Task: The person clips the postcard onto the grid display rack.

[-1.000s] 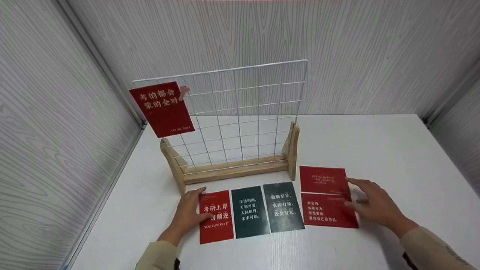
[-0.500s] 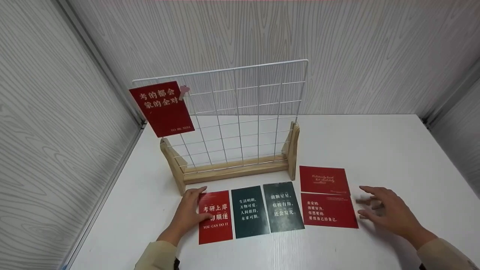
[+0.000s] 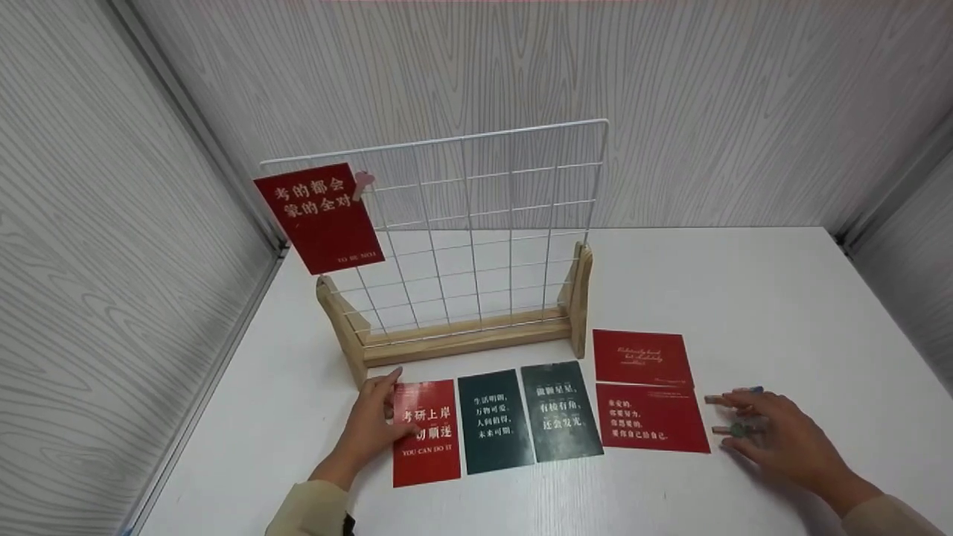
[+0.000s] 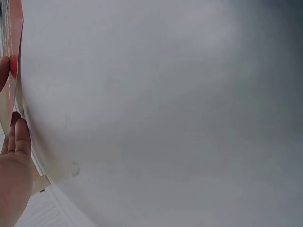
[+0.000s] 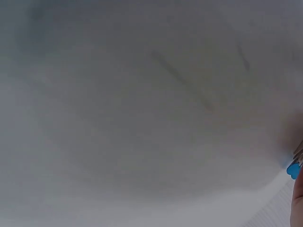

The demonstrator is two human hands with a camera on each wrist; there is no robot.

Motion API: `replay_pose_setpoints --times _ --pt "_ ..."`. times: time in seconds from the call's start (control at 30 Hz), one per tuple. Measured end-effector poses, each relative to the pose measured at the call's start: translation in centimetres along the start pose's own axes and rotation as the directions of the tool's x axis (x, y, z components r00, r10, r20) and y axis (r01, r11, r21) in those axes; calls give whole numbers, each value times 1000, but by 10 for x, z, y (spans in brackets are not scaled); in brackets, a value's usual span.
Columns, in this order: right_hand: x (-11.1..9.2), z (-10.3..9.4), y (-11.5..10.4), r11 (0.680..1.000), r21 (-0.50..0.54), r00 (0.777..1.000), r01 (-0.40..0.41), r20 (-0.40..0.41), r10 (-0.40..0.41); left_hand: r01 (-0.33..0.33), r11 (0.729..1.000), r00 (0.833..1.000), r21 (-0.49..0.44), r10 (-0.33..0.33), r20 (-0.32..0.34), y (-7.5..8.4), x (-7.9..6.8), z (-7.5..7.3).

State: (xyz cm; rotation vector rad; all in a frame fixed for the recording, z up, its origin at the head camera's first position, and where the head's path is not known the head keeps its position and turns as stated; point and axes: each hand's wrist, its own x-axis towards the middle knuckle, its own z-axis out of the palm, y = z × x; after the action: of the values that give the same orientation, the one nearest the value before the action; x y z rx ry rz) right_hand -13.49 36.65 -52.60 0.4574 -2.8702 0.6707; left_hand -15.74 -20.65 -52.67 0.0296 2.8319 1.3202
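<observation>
My left hand [image 3: 368, 424] grips the left edge of a red card [image 3: 428, 461] with white lettering, thumb over its face and fingers along its side. In the left wrist view that card [image 4: 14, 35] shows edge-on between thumb and fingers. Two dark green cards [image 3: 496, 428] lie to its right. Beside two more red cards [image 3: 651, 432], my right hand [image 3: 793, 447] holds small wooden clothespins [image 3: 722, 430] between thumb and fingers; one carries a green ornament, and the right wrist view shows a blue heart [image 5: 293, 170]. The palm hides part of them.
Behind the cards stands a white wire grid [image 3: 469, 138] in a wooden base [image 3: 469, 339]. Another red card [image 3: 327, 231] hangs at the grid's upper left from a pink heart clothespin [image 3: 363, 182]. Patterned walls [image 3: 670, 112] enclose the white table [image 3: 744, 290].
My right hand has drawn away from the right-hand red cards, to the right and toward me, and the clothespins in it now show. The left hand stays at its card with barely any shift.
</observation>
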Motion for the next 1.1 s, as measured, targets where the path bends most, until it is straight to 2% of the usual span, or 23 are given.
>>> replay_pose_setpoints --times 0.17,0.33,0.8,0.93,1.1 --pt "0 2 1 1000 -29 1000 0 13 0 10 1000 1000 -4 -10 12 -1 -1 -1" --pt "1 4 1 998 -60 999 -36 21 37 -1 1000 1000 -17 1 18 -2 -1 -2" --pt "5 2 0 998 -38 997 -57 56 59 87 996 996 -38 -86 25 1 -1 -4" --pt "5 4 -2 999 -16 999 -29 30 30 95 991 995 -91 -93 26 1 1 -4" --pt "9 3 -6 997 72 1000 5 -6 -4 107 966 994 -237 -103 31 3 4 -7"
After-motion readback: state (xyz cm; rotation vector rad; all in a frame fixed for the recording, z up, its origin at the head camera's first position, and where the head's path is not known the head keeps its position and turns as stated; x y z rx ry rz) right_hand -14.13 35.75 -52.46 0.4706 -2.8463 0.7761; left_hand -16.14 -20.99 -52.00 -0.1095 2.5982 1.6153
